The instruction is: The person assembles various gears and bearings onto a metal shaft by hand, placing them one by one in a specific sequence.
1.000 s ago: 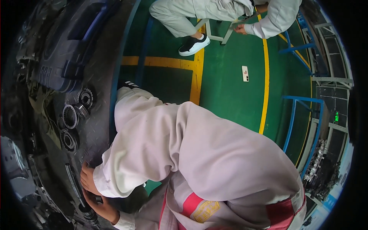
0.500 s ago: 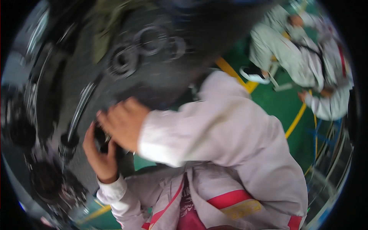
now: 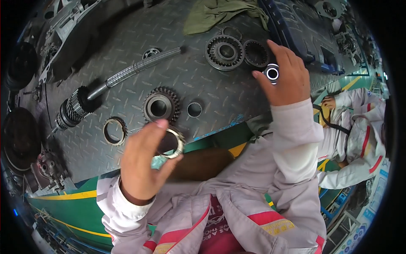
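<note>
In my left hand [image 3: 144, 165], a brass-coloured toothed ring [image 3: 179, 146] sits pinched between thumb and fingers, above the bench's near edge. My right hand [image 3: 289, 78] is at the right, thumb and index finger spread. Between them shows a small shiny round part [image 3: 272, 73]; whether it touches the hand I cannot tell. Just left of those fingertips lie a dark internally toothed ring [image 3: 256, 54] and a larger gear hub [image 3: 224, 52]. A gear [image 3: 160, 106] rests beyond my left hand, with a small plain sleeve [image 3: 194, 109] beside it and another toothed ring [image 3: 114, 131] to its left.
A long splined shaft with gears [image 3: 99, 89] lies across the dark tread-plate bench [image 3: 198, 84]. Behind it is a bearing [image 3: 151, 53]. Green cloth [image 3: 224, 17] and a dark blue tray-like part [image 3: 292, 34] occupy the far side. A seated person [image 3: 355, 139] is at the right.
My hands have moved apart: the right one from beside the left to the right side of the bench. The view has swung, and the brass-coloured ring now shows clearly in my left hand.
</note>
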`<state>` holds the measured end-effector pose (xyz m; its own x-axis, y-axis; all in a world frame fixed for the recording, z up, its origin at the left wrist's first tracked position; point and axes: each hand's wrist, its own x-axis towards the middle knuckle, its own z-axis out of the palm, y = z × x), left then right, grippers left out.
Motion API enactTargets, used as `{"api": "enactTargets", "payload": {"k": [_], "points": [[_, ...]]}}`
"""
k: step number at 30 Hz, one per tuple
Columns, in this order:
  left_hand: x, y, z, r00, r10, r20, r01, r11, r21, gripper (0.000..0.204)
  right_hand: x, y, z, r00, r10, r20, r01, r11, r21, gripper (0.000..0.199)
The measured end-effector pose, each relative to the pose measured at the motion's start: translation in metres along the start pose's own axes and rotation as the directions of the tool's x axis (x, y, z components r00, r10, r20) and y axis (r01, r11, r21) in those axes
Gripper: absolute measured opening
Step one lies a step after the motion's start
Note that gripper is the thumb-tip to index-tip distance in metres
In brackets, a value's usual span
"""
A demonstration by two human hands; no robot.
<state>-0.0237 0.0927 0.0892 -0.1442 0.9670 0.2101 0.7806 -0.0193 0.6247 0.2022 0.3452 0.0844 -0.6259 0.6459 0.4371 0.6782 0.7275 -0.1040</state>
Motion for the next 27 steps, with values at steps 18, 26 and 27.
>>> {"api": "enactTargets", "payload": {"k": [18,26,27], "points": [[-0.01,0.005,0.014,0.99,0.004,0.144,0.002,0.999,-0.037,0.074,-0.001,0.021,0.006,0.979,0.122,0.165,-0.113,0.992,-0.062,0.06],[-0.009,0.004,0.017,0.984,0.04,0.174,-0.038,0.999,-0.012,0.074,-0.011,-0.039,-0.003,0.959,-0.101,0.264,0.047,0.978,0.202,0.048],[-0.008,0.005,0.017,0.982,0.035,0.187,-0.033,0.999,-0.014,0.073,-0.014,-0.043,0.002,0.942,-0.145,0.304,0.08,0.973,0.216,0.043]]}}
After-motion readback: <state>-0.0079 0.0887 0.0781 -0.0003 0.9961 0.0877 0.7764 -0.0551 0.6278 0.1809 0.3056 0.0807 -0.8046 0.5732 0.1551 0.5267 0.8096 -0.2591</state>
